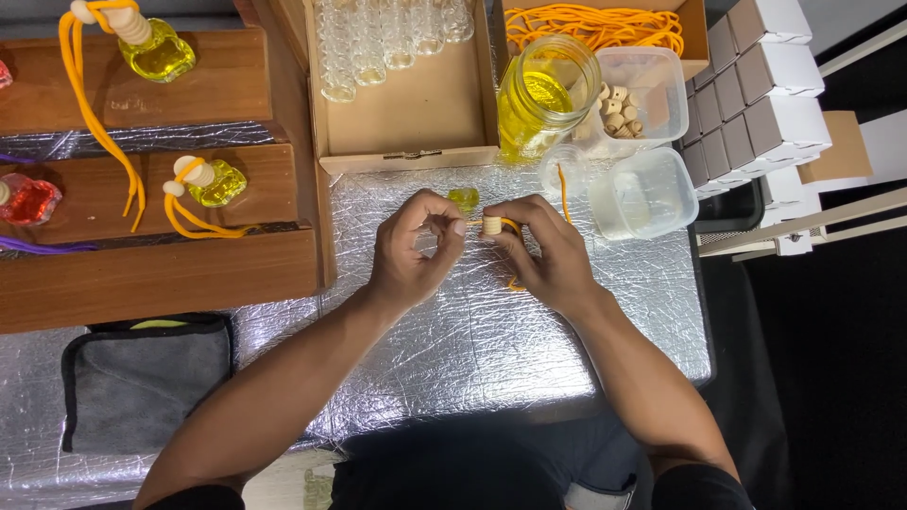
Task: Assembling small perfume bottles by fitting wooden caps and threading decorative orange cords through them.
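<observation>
Cap (491,225) and orange cord (564,189) sit mid-frame over the table (453,331), pinched in the closed right hand (548,250); the left hand (411,247) pinches the cord end. Small yellow bottle (463,198) behind looks uncapped, while two corded bottles (213,181) stand finished upper left.

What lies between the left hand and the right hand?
In the head view, a small wooden cap on orange cord sits between the left hand and right hand.

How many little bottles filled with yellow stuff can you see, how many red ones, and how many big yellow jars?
Small yellow bottles: 3, two on the wooden steps and one by the left hand
Small red bottles: 1
Big yellow jar: 1
Total: 5
</observation>
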